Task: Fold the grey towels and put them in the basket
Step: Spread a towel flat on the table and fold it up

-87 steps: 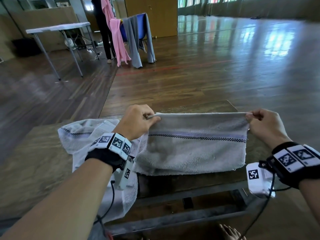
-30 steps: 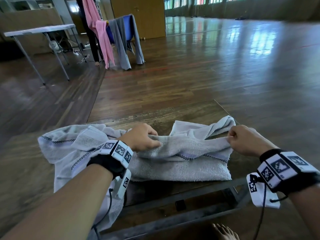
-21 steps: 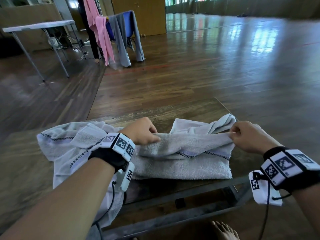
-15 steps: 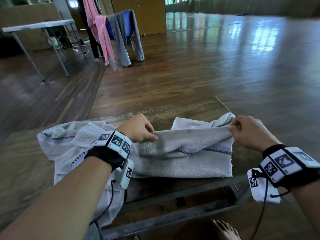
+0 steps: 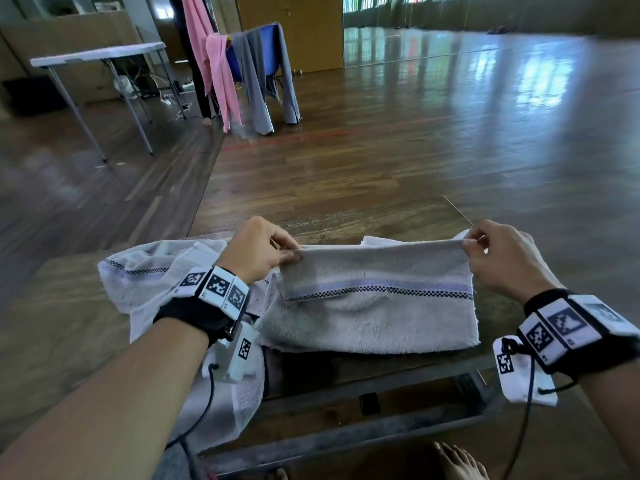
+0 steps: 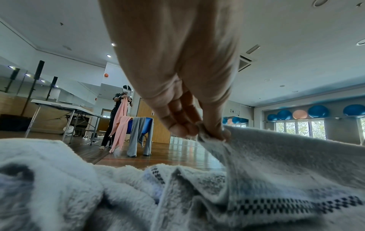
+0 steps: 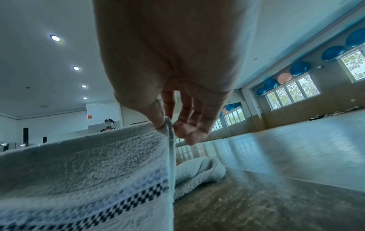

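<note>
A grey towel (image 5: 377,306) with a checked black stripe and a pale blue band hangs taut between my hands above the wooden table (image 5: 62,334). My left hand (image 5: 259,251) pinches its upper left corner (image 6: 209,136). My right hand (image 5: 498,254) pinches the upper right corner (image 7: 166,126) between thumb and forefinger. The towel's lower part rests on the table near the front edge, and more of it lies bunched behind the raised edge (image 7: 199,170). A second grey towel (image 5: 152,275) lies crumpled on the table under my left wrist. No basket is in view.
The table's dark metal frame (image 5: 346,427) runs along the front, with my bare foot (image 5: 457,462) below it. Across the wooden floor stand a white folding table (image 5: 100,57) and a blue chair (image 5: 256,60) draped with grey and pink cloths. Another person (image 6: 120,115) holds a pink cloth there.
Both hands have lifted the towel's upper edge off the table and pulled it straight and taut. A second ago that edge lay slack and bunched on the table.
</note>
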A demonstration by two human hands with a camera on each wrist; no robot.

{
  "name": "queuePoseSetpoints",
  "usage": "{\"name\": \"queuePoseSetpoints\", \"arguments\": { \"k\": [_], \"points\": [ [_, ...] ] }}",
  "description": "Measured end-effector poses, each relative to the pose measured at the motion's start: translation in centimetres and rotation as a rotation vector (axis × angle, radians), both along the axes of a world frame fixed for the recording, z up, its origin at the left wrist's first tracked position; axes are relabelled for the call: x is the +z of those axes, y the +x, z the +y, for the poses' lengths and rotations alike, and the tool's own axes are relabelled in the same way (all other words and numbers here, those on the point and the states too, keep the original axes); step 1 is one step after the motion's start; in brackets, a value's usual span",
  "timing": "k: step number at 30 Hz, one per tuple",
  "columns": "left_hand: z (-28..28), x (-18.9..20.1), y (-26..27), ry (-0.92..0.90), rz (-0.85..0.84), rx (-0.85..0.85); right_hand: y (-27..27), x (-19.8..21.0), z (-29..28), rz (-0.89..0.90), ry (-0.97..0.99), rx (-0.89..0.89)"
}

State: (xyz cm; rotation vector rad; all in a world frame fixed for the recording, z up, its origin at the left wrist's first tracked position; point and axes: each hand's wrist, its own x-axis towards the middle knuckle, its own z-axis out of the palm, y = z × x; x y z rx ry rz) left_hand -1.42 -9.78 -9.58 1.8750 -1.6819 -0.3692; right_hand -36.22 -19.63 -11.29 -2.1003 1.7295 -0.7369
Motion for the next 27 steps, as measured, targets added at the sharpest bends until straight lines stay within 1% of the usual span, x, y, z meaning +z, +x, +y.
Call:
{"name": "queuePoseSetpoints", "arguments": {
  "k": [4,8,11,16,23,27],
  "points": [
    [0.7,0.3,0.4,-0.132,-0.008,-0.009,0.6,0.4,0.1,-0.036,-0.005,-0.027],
    [1.2,0.6,0.8,-0.186,-0.018,0.013,1.2,0.7,0.3,-0.051,0.017,-0.058],
    [1.7,0.9,1.2,-0.174,-0.019,0.001,1.6,0.6,0.5,-0.039,0.018,-0.041],
    [2.7,0.8,2.0,-0.142,0.019,0.03,2.2,0.4,0.8,0.006,-0.008,0.008],
    [3.6,0.8,3.1,-0.105,-0.03,0.034,3.2,-0.4,0.3,0.063,-0.024,0.07],
    [3.9,0.4,3.6,-0.047,-0.044,0.027,3.6,-1.1,-0.3,0.079,-0.03,0.154]
  ]
}}
